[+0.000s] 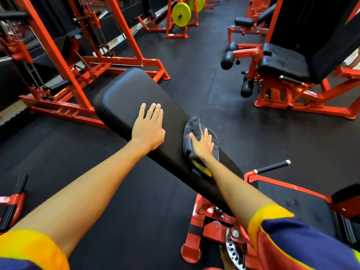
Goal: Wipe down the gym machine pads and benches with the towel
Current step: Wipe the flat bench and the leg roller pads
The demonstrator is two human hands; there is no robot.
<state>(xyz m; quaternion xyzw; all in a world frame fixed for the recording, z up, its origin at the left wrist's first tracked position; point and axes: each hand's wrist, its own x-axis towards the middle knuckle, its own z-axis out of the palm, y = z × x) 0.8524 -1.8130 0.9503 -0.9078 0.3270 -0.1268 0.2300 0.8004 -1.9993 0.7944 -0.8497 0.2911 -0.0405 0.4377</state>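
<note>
Right grip point(201, 146) flat on towel point(193, 126)

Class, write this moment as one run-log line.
step: wiping bench pad | right hand: fingers straight, pressing grey towel on pad | left hand: flat on pad, holds nothing

towel point(193, 124) partly under right hand point(202, 147), sleeves point(292, 240) cropped
</note>
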